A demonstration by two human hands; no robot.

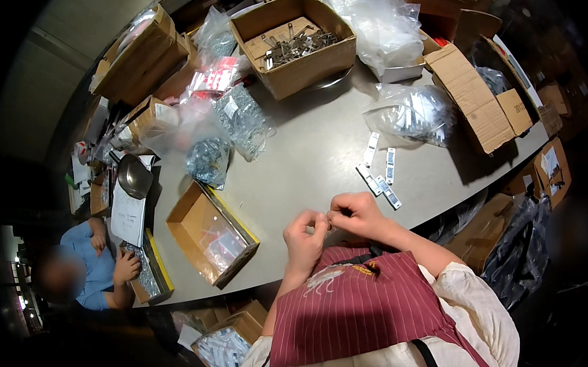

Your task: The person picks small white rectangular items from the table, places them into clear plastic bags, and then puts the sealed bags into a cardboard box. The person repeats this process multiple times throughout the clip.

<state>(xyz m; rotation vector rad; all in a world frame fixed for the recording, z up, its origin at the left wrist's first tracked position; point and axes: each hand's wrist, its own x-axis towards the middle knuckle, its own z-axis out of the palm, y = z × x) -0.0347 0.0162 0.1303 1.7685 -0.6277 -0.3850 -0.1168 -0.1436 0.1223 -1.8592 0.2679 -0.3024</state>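
My left hand (305,235) and my right hand (356,214) meet over the table's near edge, thumbs and fingertips pinched together. Whatever lies between the fingertips is too small to make out. Just beyond my right hand, several flat white-and-blue strips (390,164) lie loosely on the grey table (284,172). Past them rests a clear plastic bag (415,113) full of similar pale strips. To the left of my hands stands a shallow open cardboard box (191,234) with small clear plastic bags (224,248) inside.
A deep cardboard box (291,71) of metal parts stands at the back. Bags of small metal pieces (240,122) and a metal scoop (135,176) lie left. At far left a co-worker in a blue shirt (94,265) handles a box of parts. An open carton (477,104) stands right.
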